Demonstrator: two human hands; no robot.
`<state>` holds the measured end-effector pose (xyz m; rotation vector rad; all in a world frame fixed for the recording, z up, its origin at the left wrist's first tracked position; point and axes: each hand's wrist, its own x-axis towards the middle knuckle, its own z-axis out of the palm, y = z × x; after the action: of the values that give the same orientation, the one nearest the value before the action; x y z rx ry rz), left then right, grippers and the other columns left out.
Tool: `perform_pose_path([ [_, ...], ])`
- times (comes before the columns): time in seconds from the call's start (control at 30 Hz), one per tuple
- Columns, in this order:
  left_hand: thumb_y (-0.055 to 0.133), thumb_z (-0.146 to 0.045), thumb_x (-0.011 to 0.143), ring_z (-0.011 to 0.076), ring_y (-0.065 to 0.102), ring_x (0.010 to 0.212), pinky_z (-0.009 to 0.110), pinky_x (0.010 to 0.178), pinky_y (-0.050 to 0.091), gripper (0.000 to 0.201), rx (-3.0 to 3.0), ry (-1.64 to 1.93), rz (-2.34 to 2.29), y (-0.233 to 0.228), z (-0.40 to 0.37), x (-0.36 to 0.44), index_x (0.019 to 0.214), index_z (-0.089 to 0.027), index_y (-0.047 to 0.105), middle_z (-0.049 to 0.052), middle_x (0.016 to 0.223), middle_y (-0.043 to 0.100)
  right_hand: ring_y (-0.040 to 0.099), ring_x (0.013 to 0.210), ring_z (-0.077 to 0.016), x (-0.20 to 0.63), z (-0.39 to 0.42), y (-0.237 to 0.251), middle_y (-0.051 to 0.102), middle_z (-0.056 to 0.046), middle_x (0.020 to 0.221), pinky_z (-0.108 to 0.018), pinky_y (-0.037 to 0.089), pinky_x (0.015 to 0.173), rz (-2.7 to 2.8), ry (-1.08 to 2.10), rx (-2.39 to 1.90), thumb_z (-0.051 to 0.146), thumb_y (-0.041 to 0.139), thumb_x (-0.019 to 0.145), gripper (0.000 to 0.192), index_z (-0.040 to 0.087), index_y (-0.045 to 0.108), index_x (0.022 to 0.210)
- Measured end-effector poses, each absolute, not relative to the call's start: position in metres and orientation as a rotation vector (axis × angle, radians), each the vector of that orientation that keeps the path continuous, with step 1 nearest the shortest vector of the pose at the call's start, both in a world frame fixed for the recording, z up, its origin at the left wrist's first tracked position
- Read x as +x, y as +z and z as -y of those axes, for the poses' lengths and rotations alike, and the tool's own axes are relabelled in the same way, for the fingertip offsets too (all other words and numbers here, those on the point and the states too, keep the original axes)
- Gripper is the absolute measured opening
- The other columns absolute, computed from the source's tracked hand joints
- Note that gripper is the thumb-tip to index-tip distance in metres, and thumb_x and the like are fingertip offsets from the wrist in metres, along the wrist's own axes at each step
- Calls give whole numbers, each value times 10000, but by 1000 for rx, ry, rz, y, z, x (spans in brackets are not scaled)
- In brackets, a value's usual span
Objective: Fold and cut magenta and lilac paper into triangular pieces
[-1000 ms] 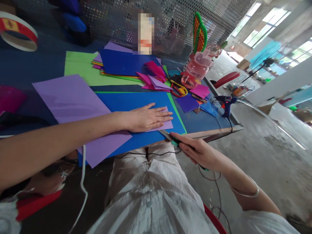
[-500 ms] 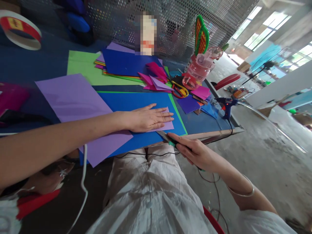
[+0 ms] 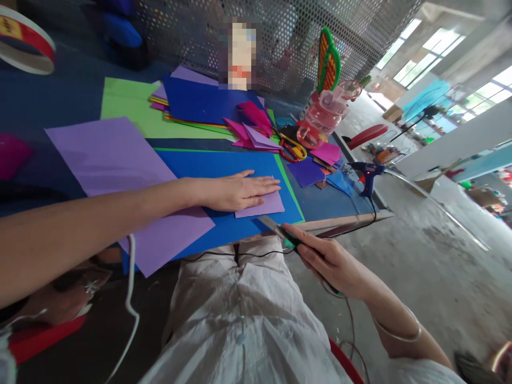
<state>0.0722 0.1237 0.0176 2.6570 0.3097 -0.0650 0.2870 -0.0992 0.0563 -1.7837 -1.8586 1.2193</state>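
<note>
My left hand [image 3: 244, 192] lies flat, fingers stretched out, on a small folded piece of purple paper [image 3: 272, 206]. Beneath that piece is a blue sheet [image 3: 232, 229] with a green edge showing under it. A box cutter [image 3: 276, 228] with its blade out is held in my right hand [image 3: 330, 261], just past the table's front edge. Its blade tip points at the small purple piece and stands a little apart from its lower edge. Under my left forearm lies a larger purple sheet [image 3: 116, 154].
Coloured paper [image 3: 200, 101] is stacked at the back, with scissors [image 3: 294, 149] beside it. A pink bottle [image 3: 320, 120] and a glue gun [image 3: 368, 173] stand to the right. A tape roll [image 3: 28, 45] sits far left; a white cable [image 3: 131, 277] hangs in front.
My right hand has drawn the box cutter back toward me and away from the small purple paper. The left hand has shifted slightly left, showing more of that paper.
</note>
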Motion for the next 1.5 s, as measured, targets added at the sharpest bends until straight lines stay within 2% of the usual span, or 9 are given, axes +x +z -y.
perform_pose_path([
  [0.17,318,-370,1092,222,195,1654,447,1328,104,641,2673,78,-338,11,-125,72,1696,-167,250,114,1787,196,466,499,-107,302,102,46,488,40,653,-223,394,469,1626,1042,-1855,535,392,1109,652,265,319,1698],
  [0.37,339,-316,1084,197,301,1616,367,1313,197,583,2637,243,-326,12,-126,71,1632,-124,391,118,1741,346,497,497,-103,306,98,44,525,36,682,-228,432,487,1609,948,-1943,501,364,1114,640,256,304,1702],
  [0.53,508,-287,1018,221,410,1557,353,1295,269,581,2632,382,-339,16,-126,70,1575,-123,481,126,1670,471,513,502,-93,300,100,48,520,38,692,-212,431,485,1650,998,-1940,428,365,1108,613,244,333,1691],
  [0.73,636,-259,950,252,598,1331,372,1175,424,531,2615,500,-395,18,-124,68,1470,-168,593,118,1464,601,502,491,-86,302,101,49,518,33,718,-209,430,466,1643,984,-1940,449,364,1107,617,244,340,1689],
  [0.9,711,-257,876,214,639,1047,345,961,504,358,2560,524,-463,22,-123,67,1229,-200,695,65,1199,626,490,480,-81,304,101,45,533,30,742,-213,428,463,1615,947,-1956,477,369,1108,619,263,342,1688],
  [1.0,683,-213,862,190,620,955,317,877,487,215,2526,555,-465,24,-123,67,1076,-195,691,43,1086,626,505,498,-89,303,101,45,530,30,722,-212,435,469,1626,976,-1940,449,375,1106,611,240,362,1681],
  [1.13,628,-162,856,170,618,914,297,860,473,92,2488,582,-434,26,-122,68,942,-190,644,23,1012,657,502,504,-91,300,100,44,527,36,690,-203,426,474,1656,1007,-1921,444,366,1113,610,252,335,1691],
  [1.5,576,-149,848,193,646,939,315,872,492,81,2452,601,-434,22,-121,70,909,-202,584,41,1011,682,505,510,-95,292,95,47,533,38,682,-207,404,487,1819,1033,-1835,394,389,1117,557,291,397,1664],
])
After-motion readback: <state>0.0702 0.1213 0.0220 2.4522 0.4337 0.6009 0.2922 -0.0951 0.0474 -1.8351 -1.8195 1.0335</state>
